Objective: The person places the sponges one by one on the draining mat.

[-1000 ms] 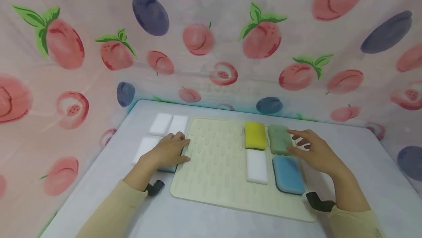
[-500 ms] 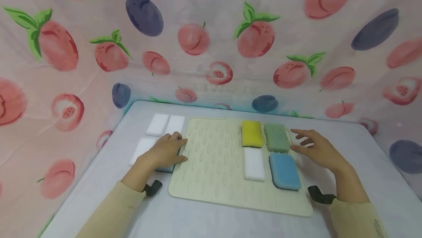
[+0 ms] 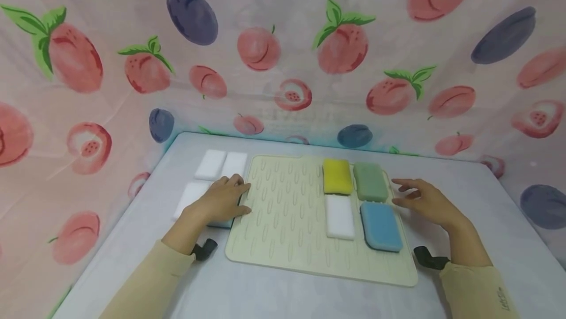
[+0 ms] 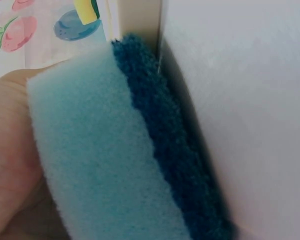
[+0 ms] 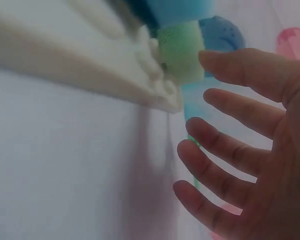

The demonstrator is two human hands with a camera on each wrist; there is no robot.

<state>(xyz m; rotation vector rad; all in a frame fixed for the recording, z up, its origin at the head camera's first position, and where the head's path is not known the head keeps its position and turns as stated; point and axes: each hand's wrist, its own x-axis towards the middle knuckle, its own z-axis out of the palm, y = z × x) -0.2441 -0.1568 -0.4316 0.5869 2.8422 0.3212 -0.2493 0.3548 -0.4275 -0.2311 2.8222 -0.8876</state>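
My left hand [image 3: 222, 201] grips a blue scouring sponge [image 4: 105, 145] just left of the cream ribbed mat [image 3: 283, 245], its thumb and fingers at the mat's edge. The sponge's dark pad faces the tabletop; in the head view the hand covers most of it. Beyond the mat's right edge, my right hand [image 3: 426, 204] has its fingers spread and holds nothing. Nearest to it is a green sponge [image 3: 370, 182] on the mat. A yellow sponge [image 3: 337, 176], a white sponge [image 3: 340, 217] and another blue sponge [image 3: 381, 226] lie beside the green one.
White sponges [image 3: 210, 164] lie on the white tabletop [image 3: 269, 297] behind and left of my left hand. A fruit-print curtain [image 3: 265, 88] hangs along the back and left sides. Dark camera mounts [image 3: 431, 259] stick out from both wrists.
My right hand has drawn back from the green sponge, off to the right of the mat. The left hand stays at the blue sponge. The head view has shifted slightly.
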